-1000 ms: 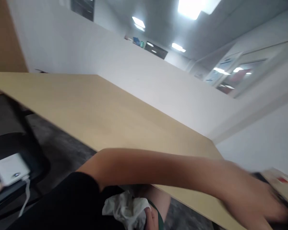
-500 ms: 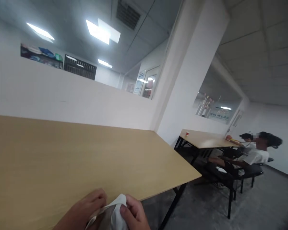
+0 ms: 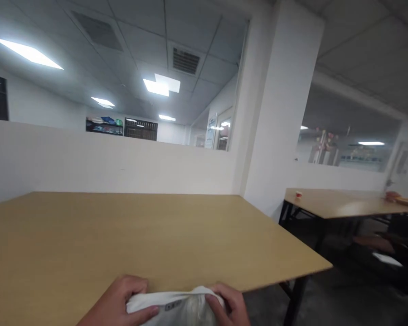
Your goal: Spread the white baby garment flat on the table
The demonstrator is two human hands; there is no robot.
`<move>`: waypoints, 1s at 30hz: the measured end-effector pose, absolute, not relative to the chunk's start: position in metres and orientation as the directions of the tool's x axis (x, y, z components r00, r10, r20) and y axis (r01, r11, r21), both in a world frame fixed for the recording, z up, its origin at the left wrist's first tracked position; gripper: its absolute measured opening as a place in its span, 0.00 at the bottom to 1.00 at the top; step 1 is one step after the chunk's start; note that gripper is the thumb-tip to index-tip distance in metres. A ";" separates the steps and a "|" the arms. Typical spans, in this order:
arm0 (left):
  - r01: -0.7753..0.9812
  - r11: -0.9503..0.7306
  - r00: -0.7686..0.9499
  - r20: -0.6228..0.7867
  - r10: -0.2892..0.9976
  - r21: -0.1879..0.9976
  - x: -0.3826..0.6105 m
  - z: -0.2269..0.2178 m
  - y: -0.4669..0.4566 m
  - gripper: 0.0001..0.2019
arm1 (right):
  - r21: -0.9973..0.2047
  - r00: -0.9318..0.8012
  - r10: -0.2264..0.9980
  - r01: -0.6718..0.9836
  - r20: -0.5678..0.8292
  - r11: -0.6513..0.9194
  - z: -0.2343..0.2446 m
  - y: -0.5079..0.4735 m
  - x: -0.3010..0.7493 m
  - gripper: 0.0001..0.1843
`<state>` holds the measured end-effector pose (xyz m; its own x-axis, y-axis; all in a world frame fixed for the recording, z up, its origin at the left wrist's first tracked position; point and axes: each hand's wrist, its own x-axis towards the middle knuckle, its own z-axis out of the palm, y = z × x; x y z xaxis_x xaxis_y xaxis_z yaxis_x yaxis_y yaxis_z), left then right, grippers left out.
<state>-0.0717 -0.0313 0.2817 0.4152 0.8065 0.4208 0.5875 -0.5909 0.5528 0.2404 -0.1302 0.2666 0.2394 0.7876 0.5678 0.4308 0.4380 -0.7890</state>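
At the near edge of the table, a white, partly see-through plastic bag stretches between my hands, its lower part cut off by the frame. A small dark printed mark shows on its face, and what is inside cannot be made out. My left hand pinches the bag's upper left edge, thumb in front and fingers behind. The upper right corner is gripped by my right hand, with the thumb pressed on the front.
The wooden table spreads ahead to a low white wall with glass above. A white pillar rises at its far right corner. Farther right, a second table bears a paper cup. A seated person's legs show there dimly.
The view has swung right-to-left and levelled, pushing the people toward the right edge. My hands have moved apart and pull the bag's top edge wide, where it was bunched before.
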 end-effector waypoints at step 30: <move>0.243 -0.361 0.544 0.182 0.819 0.900 -0.147 0.324 -0.057 0.20 | -0.733 0.055 0.823 0.491 0.566 0.471 0.298 -0.139 0.309 0.13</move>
